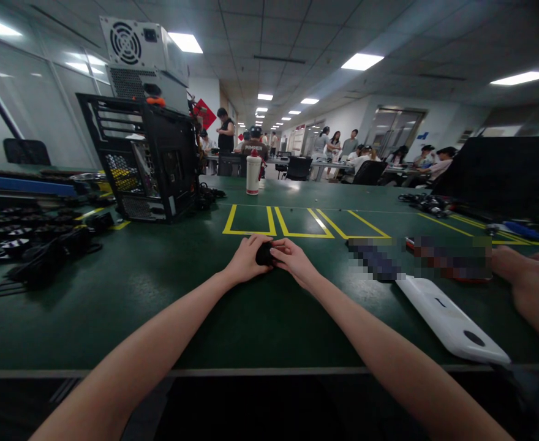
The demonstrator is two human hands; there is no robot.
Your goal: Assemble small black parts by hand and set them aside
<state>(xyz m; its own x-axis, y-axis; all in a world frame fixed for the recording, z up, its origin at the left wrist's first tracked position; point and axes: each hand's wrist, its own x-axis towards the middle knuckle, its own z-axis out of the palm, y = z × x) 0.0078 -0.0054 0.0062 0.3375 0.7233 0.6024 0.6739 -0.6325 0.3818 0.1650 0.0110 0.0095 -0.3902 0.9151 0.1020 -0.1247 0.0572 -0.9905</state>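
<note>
Both hands meet over the green tabletop (269, 318), around a small black rounded object (264, 253) whose kind I cannot make out. My left hand (245, 260) wraps it from the left, thumb towards me. From the right, my right hand (294, 262) presses its bent fingertips against the object's side. Much of it is hidden by the fingers. Just beyond the hands, yellow tape outlines (250, 233) mark the table.
A black open computer case (173, 159) stands left, near bundled black cables (44, 251). A white cup (253, 174) stands further back. At right lie a white oblong device (451, 318) and blurred-out phone-like things (375, 260), beside another person's hand (511, 266). People sit and stand beyond.
</note>
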